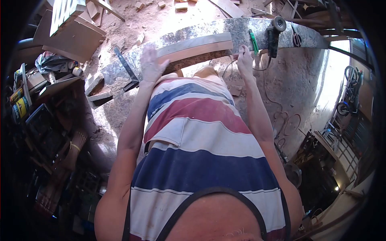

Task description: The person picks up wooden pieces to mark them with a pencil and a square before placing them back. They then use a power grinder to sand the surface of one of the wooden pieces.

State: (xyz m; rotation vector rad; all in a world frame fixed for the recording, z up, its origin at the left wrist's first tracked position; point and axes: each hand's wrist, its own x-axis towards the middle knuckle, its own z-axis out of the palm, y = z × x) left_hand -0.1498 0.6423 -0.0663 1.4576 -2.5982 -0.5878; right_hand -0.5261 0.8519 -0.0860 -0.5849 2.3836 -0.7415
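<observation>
A long wooden board (pixel 193 49) with a pale top and orange-brown side lies along the worn bench (pixel 245 29) in front of me. At its left end is my left hand (pixel 152 66), fingers apart and thumb out, over or against the wood; contact is hard to make out. My right hand (pixel 244 61) is just past the board's right end, its fingers closed together. What they hold, if anything, is too small to tell. Close by on the right lie a green tool (pixel 253 42) and an angle grinder (pixel 274 37) with its disc facing up.
A dark angled metal piece (pixel 126 66) rests at the bench's left. A small dark-handled tool (pixel 296 39) lies right of the grinder. A cable (pixel 267 90) trails down to the floor. Wood offcuts (pixel 181 6) are scattered beyond the bench, and wood blocks (pixel 94 83) sit at left.
</observation>
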